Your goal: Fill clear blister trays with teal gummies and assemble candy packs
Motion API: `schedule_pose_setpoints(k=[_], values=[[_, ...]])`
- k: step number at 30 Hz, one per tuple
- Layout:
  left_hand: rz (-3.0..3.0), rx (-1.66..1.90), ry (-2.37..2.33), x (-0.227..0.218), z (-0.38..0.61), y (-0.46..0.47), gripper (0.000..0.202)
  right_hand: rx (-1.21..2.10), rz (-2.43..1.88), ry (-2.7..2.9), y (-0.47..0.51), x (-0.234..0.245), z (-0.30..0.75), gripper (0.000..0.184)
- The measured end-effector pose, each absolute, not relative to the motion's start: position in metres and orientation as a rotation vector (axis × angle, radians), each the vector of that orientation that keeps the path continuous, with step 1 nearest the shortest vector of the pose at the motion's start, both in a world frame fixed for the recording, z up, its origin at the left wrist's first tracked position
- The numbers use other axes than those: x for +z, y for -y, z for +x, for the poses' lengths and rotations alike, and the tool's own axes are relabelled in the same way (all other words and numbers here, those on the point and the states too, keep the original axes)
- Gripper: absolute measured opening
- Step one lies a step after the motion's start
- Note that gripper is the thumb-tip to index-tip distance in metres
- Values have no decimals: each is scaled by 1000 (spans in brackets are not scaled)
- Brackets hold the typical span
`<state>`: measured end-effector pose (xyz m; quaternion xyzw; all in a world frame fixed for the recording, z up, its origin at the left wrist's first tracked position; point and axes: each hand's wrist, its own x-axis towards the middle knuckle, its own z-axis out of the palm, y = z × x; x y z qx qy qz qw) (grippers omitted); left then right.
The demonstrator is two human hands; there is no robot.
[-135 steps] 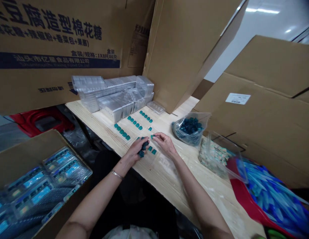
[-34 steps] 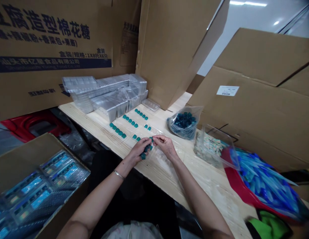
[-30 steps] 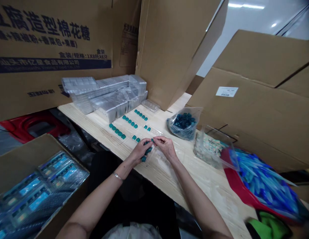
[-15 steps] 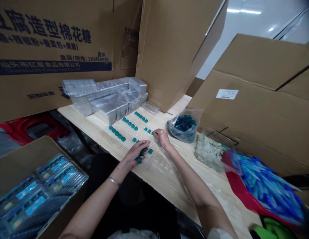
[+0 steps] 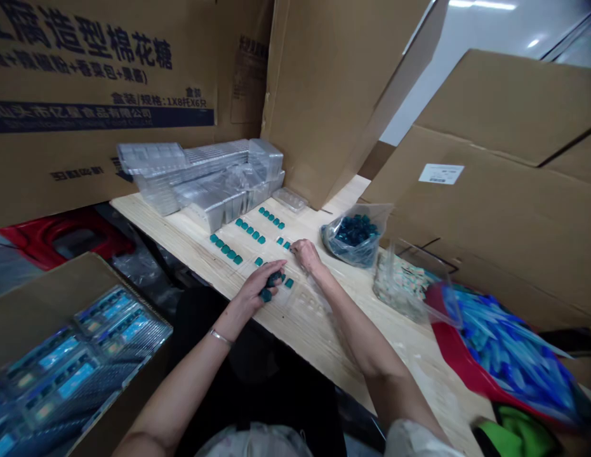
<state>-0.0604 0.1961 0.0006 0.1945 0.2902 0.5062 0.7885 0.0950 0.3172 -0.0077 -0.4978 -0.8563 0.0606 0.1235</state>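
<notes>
Small glossy teal cubes (image 5: 275, 279) lie bunched in the left hand (image 5: 251, 295), others sitting in spaced rows across clear plastic blister trays (image 5: 307, 306).

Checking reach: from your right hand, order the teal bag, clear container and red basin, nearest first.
From the right hand:
1. Teal bag: just right, on the table.
2. Clear container: further right, on the table.
3. Red basin: farthest, lower right.

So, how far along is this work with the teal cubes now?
Done: three rows of teal cubes lie in the clear tray. In hand: the left hand holds more cubes, the right hand rests beside a short row. Left: the plastic bag holds many, and empty wells remain.
</notes>
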Motion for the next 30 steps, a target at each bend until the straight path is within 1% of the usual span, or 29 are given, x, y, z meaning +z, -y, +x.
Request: schedule_pose_setpoints(k=[5,8,11,15,20,24,27,30], values=[[253,1105,-602,7,-62,-200,25,199,-1330,2354,-296,7,99,18],[237,1135,-643,7,-61,-201,21,412,-1166,2160,-267,22,96,19],[257,1179,-703,6,-54,-201,20,668,-1005,2168,-236,32,89,19],[310,1192,-714,6,-43,-198,23,690,-904,2206,-214,36,88,24],[344,1193,-752,8,-34,-197,27,771,-861,2202,-206,39,97,30],[355,1228,-817,10,-25,-198,30,836,-916,2060,-204,38,99,19],[351,1206,-802,12,-21,-198,33,1045,-1036,1791,-208,34,103,17],[402,1180,-757,14,-22,-195,34,1277,-1051,1423,-215,31,111,24]])
